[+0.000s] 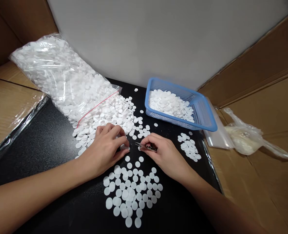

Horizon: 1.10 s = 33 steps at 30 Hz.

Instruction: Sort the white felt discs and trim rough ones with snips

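Note:
My left hand (107,143) is curled with thumb and forefinger closed on a small white disc (124,147), beside the loose pile. In my right hand (167,152) is a small pointed metal tool (146,147), like snips or tweezers, its two thin tips directed left toward my left hand. A white disc shows at the fingertips of my right hand; whether they touch it I cannot tell. Below both hands lies a scattered group of flat white discs (131,195). A heap of discs (114,112) spills from the clear zip bag (58,71).
A blue mesh basket (182,123) holding many discs stands at the back right, with a smaller disc pile (189,148) in front. Cardboard (253,182) borders the black table (53,130); on the right side lies a knotted plastic bag (246,139). A pale wall rises behind.

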Motion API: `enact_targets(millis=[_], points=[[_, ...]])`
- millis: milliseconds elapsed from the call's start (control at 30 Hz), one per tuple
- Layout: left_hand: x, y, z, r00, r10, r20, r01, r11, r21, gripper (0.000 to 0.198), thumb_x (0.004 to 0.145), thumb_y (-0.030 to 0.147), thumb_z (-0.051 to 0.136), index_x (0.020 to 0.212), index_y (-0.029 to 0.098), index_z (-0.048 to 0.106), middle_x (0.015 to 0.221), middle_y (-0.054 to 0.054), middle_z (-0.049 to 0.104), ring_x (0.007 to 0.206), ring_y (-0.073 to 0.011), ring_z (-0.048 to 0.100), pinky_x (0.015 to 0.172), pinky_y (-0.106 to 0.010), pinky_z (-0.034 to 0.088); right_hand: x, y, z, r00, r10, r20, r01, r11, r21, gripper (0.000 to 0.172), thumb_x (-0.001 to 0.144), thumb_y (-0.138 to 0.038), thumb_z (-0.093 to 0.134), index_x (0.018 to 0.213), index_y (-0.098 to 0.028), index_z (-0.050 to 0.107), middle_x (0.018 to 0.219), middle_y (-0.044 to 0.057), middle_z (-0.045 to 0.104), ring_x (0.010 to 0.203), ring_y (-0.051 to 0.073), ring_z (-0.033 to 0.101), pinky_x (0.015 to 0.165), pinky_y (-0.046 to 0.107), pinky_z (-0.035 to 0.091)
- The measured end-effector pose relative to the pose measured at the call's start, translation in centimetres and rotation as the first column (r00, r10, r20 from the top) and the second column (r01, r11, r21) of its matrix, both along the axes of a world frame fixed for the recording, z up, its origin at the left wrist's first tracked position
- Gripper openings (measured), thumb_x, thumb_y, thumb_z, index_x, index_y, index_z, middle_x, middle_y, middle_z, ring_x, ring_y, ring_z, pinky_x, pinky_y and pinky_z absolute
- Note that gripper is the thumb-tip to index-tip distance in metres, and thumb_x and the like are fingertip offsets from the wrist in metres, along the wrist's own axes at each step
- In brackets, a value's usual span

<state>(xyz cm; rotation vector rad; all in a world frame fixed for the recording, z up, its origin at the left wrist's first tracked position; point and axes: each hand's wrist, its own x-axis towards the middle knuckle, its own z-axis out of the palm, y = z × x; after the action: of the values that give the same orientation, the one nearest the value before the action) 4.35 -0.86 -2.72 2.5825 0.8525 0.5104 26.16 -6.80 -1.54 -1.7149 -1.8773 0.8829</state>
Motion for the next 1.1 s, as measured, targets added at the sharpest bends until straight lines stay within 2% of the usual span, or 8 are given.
enact_targets(millis=[133,233,367,500,667,833,933,1100], points=[[0.0,-0.3,-0.3,0.996,-0.078,0.039,0.079,0.996,-0.033,0.010,0.092,0.016,0.064,0.088,0.023,0.070,0.105,-0.005,0.059,0.103,-0.0257,0.047,0.086,-0.042,0.031,0.1,-0.3,0.3,0.995,0.048,-0.087,-0.057,0.994,-0.096,0.010,0.088,-0.020,0.065,0.079,-0.022,0.066,0.082,0.000,0.064,0.072,0.015,0.059,0.064,0.028,0.044],[-0.4,-0.2,-0.1,0.990,-0.122,0.064,0.127,0.989,-0.081,0.015,0.092,0.014,0.063,0.092,0.027,0.072,0.110,-0.004,0.060,0.107,-0.0262,0.047,0.087,-0.042,0.030,0.3,-0.5,0.3,0.993,0.027,-0.117,-0.038,0.995,-0.093,0.008,0.088,-0.017,0.063,0.086,-0.023,0.068,0.087,0.000,0.065,0.077,0.016,0.061,0.068,0.028,0.046],[-1.2,0.8,0.4,0.994,-0.010,0.106,0.021,0.994,-0.108,0.027,0.096,0.010,0.052,0.103,0.028,0.070,0.108,-0.003,0.061,0.104,-0.0245,0.047,0.090,-0.042,0.032,0.4,-0.8,0.2,0.992,0.085,-0.091,-0.095,0.990,-0.104,0.013,0.090,-0.015,0.059,0.089,-0.023,0.069,0.091,0.002,0.065,0.080,0.017,0.062,0.070,0.030,0.047],[-1.7,1.5,0.6,0.995,0.057,0.087,-0.050,0.995,-0.089,0.024,0.095,0.012,0.050,0.101,0.026,0.069,0.104,-0.004,0.062,0.101,-0.0246,0.047,0.089,-0.043,0.032,0.3,-1.0,0.5,0.985,0.144,-0.096,-0.158,0.974,-0.164,0.008,0.090,-0.019,0.063,0.084,-0.023,0.067,0.085,0.000,0.066,0.076,0.016,0.061,0.066,0.029,0.045],[-1.6,1.1,0.4,0.998,-0.026,0.056,0.029,0.998,-0.060,0.019,0.093,0.013,0.058,0.097,0.027,0.071,0.105,-0.004,0.060,0.101,-0.0251,0.046,0.084,-0.041,0.031,-0.6,-0.3,0.6,0.985,0.131,-0.110,-0.140,0.987,-0.080,0.017,0.095,-0.017,0.055,0.091,-0.024,0.070,0.089,0.002,0.065,0.080,0.017,0.062,0.069,0.029,0.047],[-1.5,0.9,0.3,0.997,-0.080,0.012,0.080,0.996,-0.044,0.017,0.092,0.014,0.064,0.096,0.028,0.072,0.109,-0.004,0.059,0.103,-0.0258,0.046,0.083,-0.039,0.030,-1.5,0.7,0.1,0.980,0.194,-0.052,-0.196,0.979,-0.049,0.017,0.094,-0.014,0.057,0.089,-0.024,0.069,0.085,0.000,0.060,0.074,0.015,0.057,0.063,0.027,0.041],[-1.6,1.0,0.5,0.995,-0.102,0.001,0.102,0.993,-0.052,0.013,0.092,0.016,0.065,0.090,0.026,0.072,0.112,-0.005,0.059,0.106,-0.0266,0.046,0.083,-0.040,0.031,-1.5,1.0,-0.1,0.982,0.174,-0.070,-0.176,0.984,-0.028,0.015,0.093,-0.013,0.057,0.087,-0.023,0.068,0.084,0.000,0.061,0.073,0.014,0.056,0.063,0.027,0.041],[-1.8,1.0,0.7,0.989,-0.147,0.003,0.147,0.986,-0.084,0.026,0.090,0.005,0.056,0.088,0.026,0.071,0.114,-0.005,0.058,0.108,-0.0274,0.046,0.084,-0.041,0.030,-1.0,0.8,0.2,0.974,0.204,-0.102,-0.209,0.977,-0.042,0.023,0.091,-0.006,0.055,0.092,-0.024,0.070,0.090,0.001,0.061,0.081,0.015,0.060,0.069,0.027,0.045]])
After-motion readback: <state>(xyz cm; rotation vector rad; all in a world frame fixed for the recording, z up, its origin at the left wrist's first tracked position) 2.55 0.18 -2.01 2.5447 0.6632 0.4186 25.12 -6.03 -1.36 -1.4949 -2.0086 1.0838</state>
